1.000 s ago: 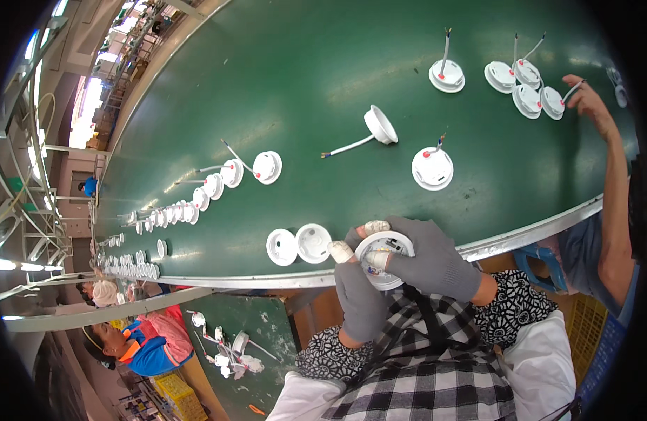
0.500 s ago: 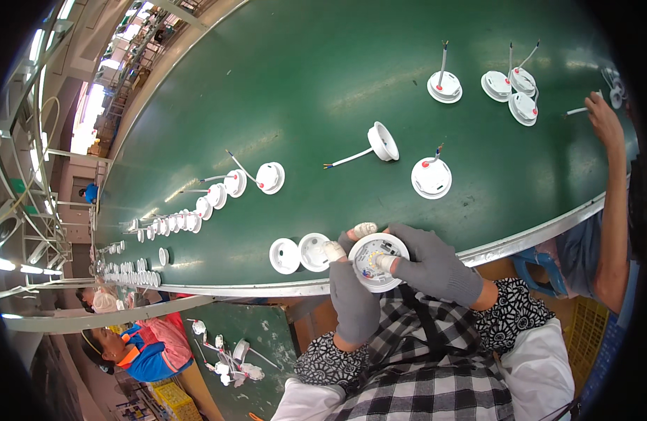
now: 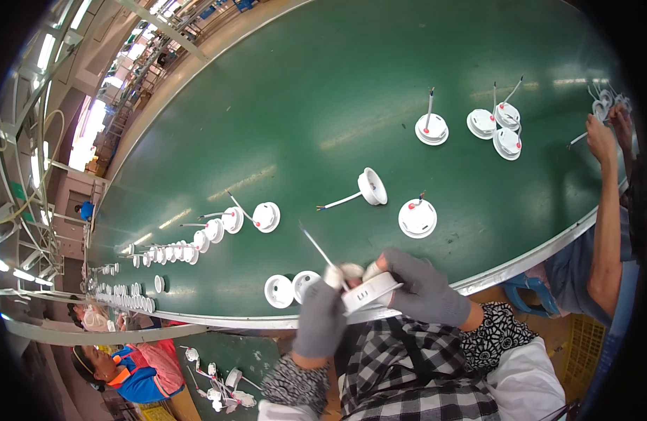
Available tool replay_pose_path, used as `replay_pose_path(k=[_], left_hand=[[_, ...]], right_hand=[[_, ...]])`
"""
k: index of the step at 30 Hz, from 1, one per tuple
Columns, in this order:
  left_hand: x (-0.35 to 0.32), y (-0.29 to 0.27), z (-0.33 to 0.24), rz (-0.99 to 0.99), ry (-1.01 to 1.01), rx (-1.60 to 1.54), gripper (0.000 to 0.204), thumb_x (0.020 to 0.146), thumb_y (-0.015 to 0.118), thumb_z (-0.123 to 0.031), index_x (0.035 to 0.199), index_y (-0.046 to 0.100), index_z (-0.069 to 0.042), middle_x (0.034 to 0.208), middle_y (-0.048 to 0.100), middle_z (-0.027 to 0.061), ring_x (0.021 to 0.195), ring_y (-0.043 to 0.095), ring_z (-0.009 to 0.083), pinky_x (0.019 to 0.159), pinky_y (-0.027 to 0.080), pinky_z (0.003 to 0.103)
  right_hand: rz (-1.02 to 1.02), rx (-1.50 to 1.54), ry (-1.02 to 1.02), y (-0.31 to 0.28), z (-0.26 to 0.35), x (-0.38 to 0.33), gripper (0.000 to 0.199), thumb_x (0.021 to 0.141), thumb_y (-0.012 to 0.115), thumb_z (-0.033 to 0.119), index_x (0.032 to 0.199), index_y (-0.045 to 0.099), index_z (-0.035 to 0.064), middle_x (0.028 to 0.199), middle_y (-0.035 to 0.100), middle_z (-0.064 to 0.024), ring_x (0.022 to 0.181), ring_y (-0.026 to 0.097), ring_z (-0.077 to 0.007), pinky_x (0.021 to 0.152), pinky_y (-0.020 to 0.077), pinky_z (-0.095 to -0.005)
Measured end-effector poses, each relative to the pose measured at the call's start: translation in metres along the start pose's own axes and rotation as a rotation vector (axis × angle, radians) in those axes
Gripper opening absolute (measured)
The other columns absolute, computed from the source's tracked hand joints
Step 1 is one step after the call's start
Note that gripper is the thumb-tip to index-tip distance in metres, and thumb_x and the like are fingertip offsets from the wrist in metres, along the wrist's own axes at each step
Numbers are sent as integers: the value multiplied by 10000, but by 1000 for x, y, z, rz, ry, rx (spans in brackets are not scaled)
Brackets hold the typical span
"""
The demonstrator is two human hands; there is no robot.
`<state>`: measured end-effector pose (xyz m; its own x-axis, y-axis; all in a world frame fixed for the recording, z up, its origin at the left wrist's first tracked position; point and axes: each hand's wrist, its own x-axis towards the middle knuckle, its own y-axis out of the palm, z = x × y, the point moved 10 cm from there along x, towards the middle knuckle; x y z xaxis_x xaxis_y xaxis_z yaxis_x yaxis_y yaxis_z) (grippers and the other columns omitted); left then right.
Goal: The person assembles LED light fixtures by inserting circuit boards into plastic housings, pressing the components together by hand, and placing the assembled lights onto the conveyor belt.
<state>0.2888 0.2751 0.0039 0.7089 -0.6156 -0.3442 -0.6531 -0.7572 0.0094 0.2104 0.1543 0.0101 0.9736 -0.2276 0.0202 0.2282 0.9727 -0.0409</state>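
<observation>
In front of my apron I hold a round white LED lamp unit [image 3: 370,290] turned on its edge, with a small slotted part on its side facing me. Its white cable [image 3: 316,245] sticks up toward the far left. My left hand [image 3: 322,312], in a grey glove with pale-wrapped fingertips, is closed at the cable's base and the lamp's left side; some blur hides the exact grip. My right hand [image 3: 422,291], gloved likewise, grips the right side of the rim. Beside my left hand, two round white housings [image 3: 278,291] lie on the green table [image 3: 267,140].
White lamp units with cables [image 3: 417,217] stand scattered across the table, and a long row of them [image 3: 176,252] runs off left. At right a co-worker's hands [image 3: 603,137] handle a white cabled part. A metal edge [image 3: 506,275] borders the table on my side.
The lamp unit has been turned from its LED board facing up to standing on edge, and its cable now shows. The view has shifted slightly; the co-worker's second hand has come into sight.
</observation>
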Motion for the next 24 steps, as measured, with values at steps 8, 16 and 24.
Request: replay_pose_path(k=[8,16,24], left_hand=[[177,-76,-104,-423,676,707,325,907,585,-269,899,673,44,780,560,66,742,530,135,696,426,273],[149,-40,-88,-372,544,958,553,822,651,-238,1306,459,-52,1129,521,138,1010,533,262,787,458,381],[9,69,-47,192,620,627,1102,640,868,-376,1445,226,17,1298,407,148,1142,511,255,943,450,358]], right_hand=[[-665,-669,-210,-108,-1,20,289,806,694,254,1008,583,81,846,553,-59,713,572,-221,674,471,-348],[-402,807,9,-115,-108,24,223,934,531,201,1091,607,62,964,632,-116,772,597,-206,709,493,-349],[25,1120,218,5,-92,8,342,946,536,111,1275,492,30,1111,619,-79,922,630,-167,814,548,-318]])
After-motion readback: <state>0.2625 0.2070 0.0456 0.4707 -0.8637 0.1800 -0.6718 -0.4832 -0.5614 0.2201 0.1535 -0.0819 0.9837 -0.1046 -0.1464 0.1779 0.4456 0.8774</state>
